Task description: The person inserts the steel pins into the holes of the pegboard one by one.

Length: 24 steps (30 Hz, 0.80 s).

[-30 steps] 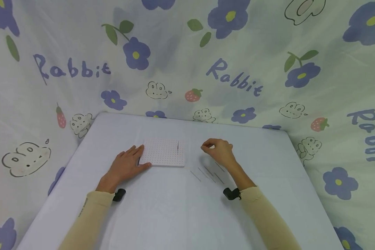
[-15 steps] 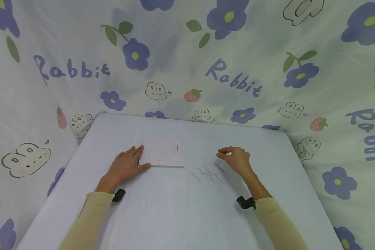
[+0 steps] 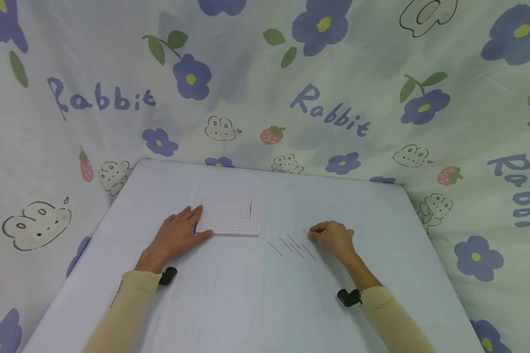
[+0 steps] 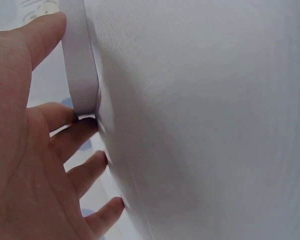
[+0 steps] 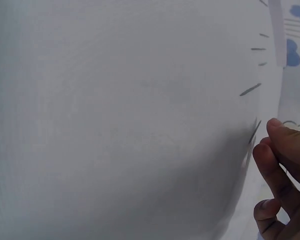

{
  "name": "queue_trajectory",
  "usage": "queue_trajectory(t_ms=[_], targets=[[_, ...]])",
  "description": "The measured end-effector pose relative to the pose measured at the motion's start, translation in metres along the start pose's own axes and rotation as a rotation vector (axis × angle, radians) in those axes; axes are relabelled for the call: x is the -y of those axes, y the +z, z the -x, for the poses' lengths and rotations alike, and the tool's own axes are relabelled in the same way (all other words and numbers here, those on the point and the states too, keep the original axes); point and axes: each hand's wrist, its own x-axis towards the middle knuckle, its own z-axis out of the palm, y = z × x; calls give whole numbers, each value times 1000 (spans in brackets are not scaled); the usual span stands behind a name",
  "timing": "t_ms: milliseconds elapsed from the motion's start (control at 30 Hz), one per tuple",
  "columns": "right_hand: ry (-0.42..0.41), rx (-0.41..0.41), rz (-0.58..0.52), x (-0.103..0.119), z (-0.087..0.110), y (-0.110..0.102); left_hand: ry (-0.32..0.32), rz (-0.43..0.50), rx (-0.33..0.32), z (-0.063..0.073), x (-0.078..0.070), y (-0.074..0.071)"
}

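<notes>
A flat white board with a grid of small holes (image 3: 227,218) lies on the table. My left hand (image 3: 176,238) rests at its left side, fingers spread, with the thumb at its front edge; in the left wrist view the thumb and index fingertips touch the board's edge (image 4: 82,65). Thin dark sticks (image 3: 250,210) stand upright near the board's right side. My right hand (image 3: 333,238) is low over the table, thumb and index finger beside the far end of one thin dark stick (image 5: 255,132). A small gap shows between those fingertips in the right wrist view.
Several more thin dark sticks (image 3: 275,248) lie slanted on the white-covered table (image 3: 229,294) between the board and my right hand. A printed curtain (image 3: 247,73) with flowers and rabbits hangs behind the table and along its sides.
My right hand has moved right, away from the board, then down toward the rightmost loose stick. The left hand and the board stay where they were.
</notes>
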Motion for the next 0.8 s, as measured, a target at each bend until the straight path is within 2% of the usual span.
queue_trajectory(t_ms=[467, 800], targets=[[-15, 1, -39, -1, 4, 6, 1, -13, -18, 0, 0, 1], [-33, -12, 24, -1, 1, 9, 6, -6, -15, 2, -1, 0]])
